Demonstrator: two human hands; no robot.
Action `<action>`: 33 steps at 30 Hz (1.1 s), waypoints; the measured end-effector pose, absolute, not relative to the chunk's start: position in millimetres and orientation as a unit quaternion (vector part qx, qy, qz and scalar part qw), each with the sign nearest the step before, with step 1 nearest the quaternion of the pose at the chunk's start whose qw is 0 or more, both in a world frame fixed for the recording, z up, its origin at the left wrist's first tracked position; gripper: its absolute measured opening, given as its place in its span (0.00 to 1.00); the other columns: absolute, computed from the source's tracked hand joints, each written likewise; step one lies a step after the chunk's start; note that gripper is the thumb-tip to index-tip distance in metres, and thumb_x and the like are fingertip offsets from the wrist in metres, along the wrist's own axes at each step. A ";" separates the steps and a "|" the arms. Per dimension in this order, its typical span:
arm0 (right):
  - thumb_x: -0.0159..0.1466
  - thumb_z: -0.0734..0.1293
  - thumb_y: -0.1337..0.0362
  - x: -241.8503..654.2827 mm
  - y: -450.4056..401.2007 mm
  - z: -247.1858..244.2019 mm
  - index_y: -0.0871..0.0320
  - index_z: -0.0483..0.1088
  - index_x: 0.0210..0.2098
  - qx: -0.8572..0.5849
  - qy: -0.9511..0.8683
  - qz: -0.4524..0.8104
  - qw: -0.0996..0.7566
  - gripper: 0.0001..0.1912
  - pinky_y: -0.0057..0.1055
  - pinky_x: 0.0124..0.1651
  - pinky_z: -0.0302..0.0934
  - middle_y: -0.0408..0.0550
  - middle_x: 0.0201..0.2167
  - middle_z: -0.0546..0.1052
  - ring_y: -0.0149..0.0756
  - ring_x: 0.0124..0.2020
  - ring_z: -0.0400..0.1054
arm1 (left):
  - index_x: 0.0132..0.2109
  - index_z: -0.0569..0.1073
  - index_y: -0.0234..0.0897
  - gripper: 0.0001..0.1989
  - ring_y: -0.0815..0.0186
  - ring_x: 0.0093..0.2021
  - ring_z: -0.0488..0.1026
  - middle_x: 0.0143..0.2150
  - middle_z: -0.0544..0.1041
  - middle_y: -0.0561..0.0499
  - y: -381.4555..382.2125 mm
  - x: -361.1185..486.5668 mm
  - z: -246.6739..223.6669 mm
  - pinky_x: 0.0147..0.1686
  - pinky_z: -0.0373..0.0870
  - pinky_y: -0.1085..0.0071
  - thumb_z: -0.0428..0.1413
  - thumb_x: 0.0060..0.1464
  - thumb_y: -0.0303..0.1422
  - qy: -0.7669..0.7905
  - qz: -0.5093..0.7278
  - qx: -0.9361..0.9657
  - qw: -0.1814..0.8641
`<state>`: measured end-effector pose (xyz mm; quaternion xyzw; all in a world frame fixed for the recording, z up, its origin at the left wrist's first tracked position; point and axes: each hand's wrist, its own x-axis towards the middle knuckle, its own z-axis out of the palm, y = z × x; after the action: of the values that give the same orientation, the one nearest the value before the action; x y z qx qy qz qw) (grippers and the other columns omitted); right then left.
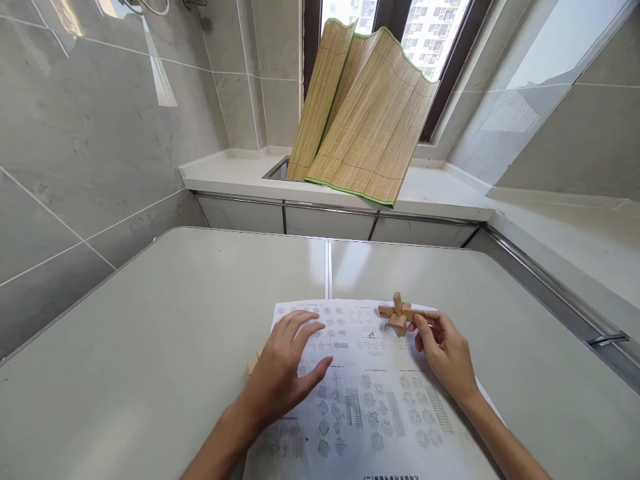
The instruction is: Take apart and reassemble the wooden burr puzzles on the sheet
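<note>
My right hand (443, 350) pinches one arm of a wooden interlocking puzzle (399, 316), whose several crossed bars meet in the middle. The puzzle is over the upper right part of a printed instruction sheet (350, 400), which shows rows of small diagrams. Over the left side of the sheet is my left hand (285, 367), its fingers apart and curved, holding nothing. Behind that hand, light wooden pieces (252, 365) show only in part; the rest of them is hidden.
The sheet lies on a pale table (175, 320) with a seam down its middle. Beyond the table, a folded bamboo mat (370, 120) leans at the window over a white ledge (225, 170). Grey tiled walls rise on both sides.
</note>
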<state>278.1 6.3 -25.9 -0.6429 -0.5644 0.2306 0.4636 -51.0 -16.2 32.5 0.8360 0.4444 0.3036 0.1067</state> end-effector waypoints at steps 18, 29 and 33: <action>0.65 0.66 0.46 315.8 20.5 -39.2 0.53 0.71 0.35 -0.768 -0.452 0.094 0.445 0.17 0.41 0.36 0.60 0.50 0.31 0.81 0.50 0.32 0.73 | 0.68 0.64 0.44 0.33 0.45 0.60 0.76 0.61 0.77 0.41 -54.4 -118.8 9.3 0.55 0.78 0.49 0.63 0.62 0.46 0.566 0.241 0.784 0.090; 0.65 0.66 0.53 297.4 13.1 -27.1 0.57 0.67 0.53 -0.685 -0.497 0.004 0.533 0.21 0.40 0.36 0.65 0.61 0.55 0.71 0.54 0.52 0.67 | 0.68 0.64 0.46 0.31 0.49 0.56 0.79 0.58 0.77 0.43 -42.9 -105.0 8.9 0.52 0.80 0.53 0.64 0.62 0.45 0.557 0.310 0.763 0.108; 0.69 0.65 0.57 274.8 2.1 -22.1 0.55 0.70 0.46 -0.619 -0.584 0.031 0.524 0.10 0.34 0.28 0.64 0.57 0.50 0.73 0.51 0.49 0.70 | 0.68 0.64 0.46 0.35 0.48 0.59 0.76 0.60 0.77 0.43 -28.6 -61.2 14.3 0.57 0.78 0.50 0.69 0.58 0.38 0.498 0.320 0.793 0.144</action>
<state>274.8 2.1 -22.1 -0.6194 -0.5837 0.0311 0.5241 -61.2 -28.6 14.3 0.7929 0.4979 0.3205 0.1442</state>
